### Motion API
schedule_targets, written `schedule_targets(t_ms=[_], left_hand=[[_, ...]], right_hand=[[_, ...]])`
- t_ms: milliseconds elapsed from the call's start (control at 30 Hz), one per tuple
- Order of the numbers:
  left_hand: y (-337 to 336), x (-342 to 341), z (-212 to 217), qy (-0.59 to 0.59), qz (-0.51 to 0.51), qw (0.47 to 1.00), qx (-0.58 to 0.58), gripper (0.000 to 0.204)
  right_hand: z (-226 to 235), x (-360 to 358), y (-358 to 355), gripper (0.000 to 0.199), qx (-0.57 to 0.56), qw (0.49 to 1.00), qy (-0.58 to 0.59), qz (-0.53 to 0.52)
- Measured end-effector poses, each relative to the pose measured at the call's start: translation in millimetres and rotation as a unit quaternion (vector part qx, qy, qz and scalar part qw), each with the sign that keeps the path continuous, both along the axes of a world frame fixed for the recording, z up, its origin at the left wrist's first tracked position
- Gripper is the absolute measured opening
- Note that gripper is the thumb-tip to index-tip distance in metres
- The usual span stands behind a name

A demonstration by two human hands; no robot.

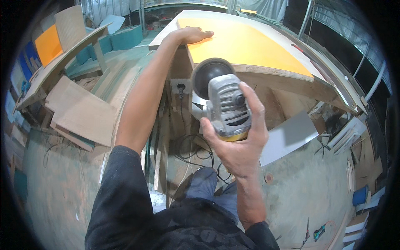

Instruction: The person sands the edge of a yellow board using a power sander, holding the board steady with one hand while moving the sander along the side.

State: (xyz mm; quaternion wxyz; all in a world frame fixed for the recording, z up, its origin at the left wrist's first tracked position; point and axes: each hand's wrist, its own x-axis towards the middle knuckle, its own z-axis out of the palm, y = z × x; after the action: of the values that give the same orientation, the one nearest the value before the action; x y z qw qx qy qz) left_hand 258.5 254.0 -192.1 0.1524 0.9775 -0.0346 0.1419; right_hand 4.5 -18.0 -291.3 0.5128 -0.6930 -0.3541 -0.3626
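A yellow-orange sheet point(250, 41) lies on the pale top of a wooden workbench point(166, 34). My left hand point(192, 36) rests flat on the sheet's left edge with its fingers stretched out. In my right hand point(243, 143) is a grey and yellow angle grinder point(228, 102), gripped round its body. Its dark round disc point(210, 75) is tilted up at the near left edge of the sheet; whether the two touch, I cannot tell. The lower end of the grinder is hidden by my palm.
A plug point(181, 87) sits in a socket on the bench's side, above coiled black cables point(193, 152) by my feet. A white panel point(287, 139) leans under the bench. Brown boards point(81, 110) stand at left. A small power tool point(320, 233) and blue container point(360, 196) are at right.
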Motion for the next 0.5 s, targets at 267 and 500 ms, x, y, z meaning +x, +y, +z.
schedule_targets(t_ms=[267,500], left_hand=[[11,-3,-5,0.004,-0.01,1.0,-0.005,0.108],[-1,-15,-1,0.015,0.011,1.0,0.001,0.106]], right_hand=[[1,0,15,0.085,0.025,0.999,0.022,0.011],[-8,20,-15,0.083,0.041,0.999,0.017,-0.027]])
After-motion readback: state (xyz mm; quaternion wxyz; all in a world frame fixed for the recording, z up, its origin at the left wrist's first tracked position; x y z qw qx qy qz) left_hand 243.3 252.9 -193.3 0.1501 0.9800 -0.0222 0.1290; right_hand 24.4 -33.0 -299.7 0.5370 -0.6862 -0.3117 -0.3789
